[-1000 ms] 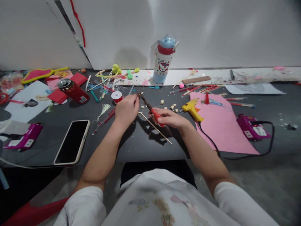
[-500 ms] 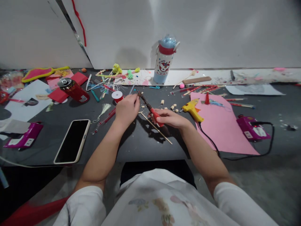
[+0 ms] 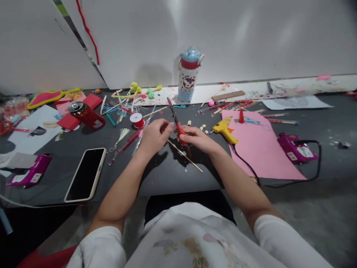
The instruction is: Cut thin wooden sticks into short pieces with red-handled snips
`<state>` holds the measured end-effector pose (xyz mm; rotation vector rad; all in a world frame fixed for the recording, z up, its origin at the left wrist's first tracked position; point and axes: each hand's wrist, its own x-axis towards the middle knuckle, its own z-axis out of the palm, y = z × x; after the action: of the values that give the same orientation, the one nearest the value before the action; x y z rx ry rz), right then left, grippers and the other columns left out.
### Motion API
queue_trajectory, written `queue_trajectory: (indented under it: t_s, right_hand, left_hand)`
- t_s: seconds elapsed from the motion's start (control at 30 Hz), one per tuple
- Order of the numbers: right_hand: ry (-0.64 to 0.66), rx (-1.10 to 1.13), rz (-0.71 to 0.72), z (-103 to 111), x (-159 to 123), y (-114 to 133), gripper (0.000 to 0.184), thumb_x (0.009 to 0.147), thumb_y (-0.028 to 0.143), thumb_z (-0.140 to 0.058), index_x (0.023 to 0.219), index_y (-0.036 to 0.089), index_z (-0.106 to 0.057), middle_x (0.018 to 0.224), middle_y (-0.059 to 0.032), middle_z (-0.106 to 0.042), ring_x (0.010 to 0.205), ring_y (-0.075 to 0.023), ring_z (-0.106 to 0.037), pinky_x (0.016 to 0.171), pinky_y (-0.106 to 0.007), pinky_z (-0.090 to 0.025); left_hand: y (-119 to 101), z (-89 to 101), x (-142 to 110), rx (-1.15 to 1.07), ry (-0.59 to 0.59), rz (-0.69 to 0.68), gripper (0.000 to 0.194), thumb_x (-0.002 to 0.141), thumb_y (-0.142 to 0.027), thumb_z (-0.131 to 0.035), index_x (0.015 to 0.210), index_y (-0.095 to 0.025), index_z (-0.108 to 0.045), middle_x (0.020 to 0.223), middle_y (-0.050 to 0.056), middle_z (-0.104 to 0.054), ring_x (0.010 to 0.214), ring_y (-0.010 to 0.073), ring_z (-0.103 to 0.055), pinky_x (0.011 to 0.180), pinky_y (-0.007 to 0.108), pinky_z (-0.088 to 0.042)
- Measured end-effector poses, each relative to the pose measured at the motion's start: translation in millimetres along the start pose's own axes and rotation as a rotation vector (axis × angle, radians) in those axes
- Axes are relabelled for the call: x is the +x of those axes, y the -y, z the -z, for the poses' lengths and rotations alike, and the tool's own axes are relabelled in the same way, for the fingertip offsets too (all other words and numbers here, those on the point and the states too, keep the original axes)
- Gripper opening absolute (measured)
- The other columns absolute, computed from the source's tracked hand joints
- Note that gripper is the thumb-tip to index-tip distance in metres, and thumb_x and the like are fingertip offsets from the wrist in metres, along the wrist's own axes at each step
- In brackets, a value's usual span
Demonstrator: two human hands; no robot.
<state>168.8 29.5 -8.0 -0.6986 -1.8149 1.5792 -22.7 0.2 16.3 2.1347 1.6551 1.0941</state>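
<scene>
My right hand (image 3: 199, 138) is closed around the red handles of a pair of scissors (image 3: 174, 114). Their dark blades point up and away from me, over the table. Close by on the left, my left hand (image 3: 156, 136) has curled fingers, its thumb near the scissors' handles. Whatever lies within those fingers is hidden. A thin wooden stick (image 3: 185, 156) lies slantwise on the dark table below both hands. Several short cut wooden pieces (image 3: 203, 128) are scattered beyond my right hand. Another thin stick (image 3: 154, 112) shows behind my left hand, beside a spool of red ribbon (image 3: 137, 120).
A yellow glue gun (image 3: 225, 130) rests by pink paper (image 3: 256, 152), its cord trailing to a purple power socket (image 3: 297, 149). A water bottle (image 3: 188, 76) stands at the back. Leftward are a phone (image 3: 86, 175), a red can (image 3: 87, 116) and another purple socket (image 3: 30, 171).
My left hand has moved slightly down and right, away from the blade tips. The scissors now point more steeply upward. A thin stick now shows behind my left hand.
</scene>
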Motion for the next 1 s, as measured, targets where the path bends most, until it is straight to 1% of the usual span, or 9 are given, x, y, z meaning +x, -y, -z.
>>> queue_trajectory:
  t_s: [0.07,0.13,0.27,0.4,0.57,0.63,0.7,0.83,1.0]
  right_hand:
    - [-0.016,-0.022,-0.004,-1,0,1,0.031,0.080,0.047,-0.062,0.077,0.016,-0.064,0.088,-0.0021,-0.051,0.077,-0.0124,-0.050,0.064,-0.023,-0.040]
    - [-0.023,-0.032,-0.007,-2,0,2,0.030,0.079,0.047,-0.062,0.079,0.017,-0.065,0.093,-0.0029,-0.052,0.079,-0.0126,-0.051,0.065,-0.023,-0.041]
    - [-0.024,-0.065,0.005,-4,0,3,0.029,0.079,0.045,-0.062,0.082,0.017,-0.066,0.099,-0.0043,-0.053,0.083,-0.0134,-0.052,0.071,-0.026,-0.042]
    - [-0.026,-0.102,0.013,-6,0,4,0.028,0.079,0.044,-0.062,0.087,0.017,-0.066,0.100,-0.0045,-0.054,0.085,-0.0140,-0.052,0.074,-0.027,-0.042]
    - [-0.079,-0.041,-0.042,-8,1,2,0.032,0.075,0.043,-0.066,0.091,0.020,-0.052,0.084,0.0019,-0.051,0.073,-0.0110,-0.050,0.067,-0.025,-0.043]
    - [-0.155,0.008,-0.058,-10,2,-2,0.040,0.071,0.041,-0.070,0.094,0.022,-0.044,0.085,0.0034,-0.051,0.072,-0.0103,-0.050,0.067,-0.025,-0.045]
    - [-0.204,0.011,-0.081,-11,4,-7,0.048,0.069,0.039,-0.072,0.102,0.023,-0.041,0.093,0.0014,-0.053,0.078,-0.0116,-0.053,0.071,-0.027,-0.046]
    - [-0.170,-0.159,-0.122,-12,5,-14,0.061,0.065,0.036,-0.074,0.116,0.020,-0.045,0.100,-0.0033,-0.059,0.088,-0.0156,-0.056,0.082,-0.032,-0.045]
    - [-0.162,-0.332,-0.157,-15,4,-13,0.046,0.065,0.038,-0.070,0.104,0.017,-0.058,0.088,-0.0023,-0.062,0.080,-0.0164,-0.056,0.075,-0.031,-0.045]
  left_hand:
    - [0,-6.3,1,-0.135,0.149,0.022,0.044,0.088,-0.054,-0.041,0.091,-0.016,-0.064,0.082,0.004,-0.065,0.074,0.0158,-0.056,0.068,0.028,-0.040]
    - [2,-12.1,2,-0.263,0.216,0.044,0.045,0.086,-0.056,-0.044,0.094,-0.016,-0.065,0.088,0.005,-0.065,0.082,0.0169,-0.057,0.072,0.028,-0.041]
    - [5,-18.2,4,-0.504,0.242,0.194,0.040,0.076,-0.051,-0.061,0.094,-0.016,-0.065,0.093,0.006,-0.066,0.089,0.0189,-0.060,0.076,0.028,-0.045]
    - [5,-21.5,3,-0.628,0.181,0.283,0.035,0.068,-0.045,-0.069,0.086,-0.015,-0.064,0.090,0.006,-0.067,0.087,0.0186,-0.061,0.074,0.028,-0.046]
    - [5,-26.8,2,-0.635,0.091,0.285,0.034,0.069,-0.045,-0.068,0.085,-0.015,-0.063,0.086,0.006,-0.066,0.079,0.0165,-0.061,0.072,0.028,-0.047]
    - [7,-27.3,2,-0.609,0.055,0.284,0.038,0.068,-0.046,-0.068,0.089,-0.015,-0.064,0.088,0.007,-0.066,0.079,0.0171,-0.061,0.072,0.029,-0.047]
    - [10,-26.6,2,-0.555,0.017,0.265,0.039,0.068,-0.047,-0.068,0.091,-0.015,-0.064,0.090,0.008,-0.066,0.082,0.0179,-0.061,0.073,0.029,-0.047]
    - [13,-24.0,3,-0.404,-0.032,0.196,0.037,0.068,-0.045,-0.069,0.090,-0.016,-0.066,0.092,0.007,-0.065,0.086,0.0181,-0.060,0.072,0.028,-0.046]
    - [10,-25.3,2,-0.342,-0.004,0.133,0.033,0.070,-0.043,-0.068,0.090,-0.017,-0.065,0.093,0.007,-0.066,0.089,0.0182,-0.061,0.075,0.029,-0.047]
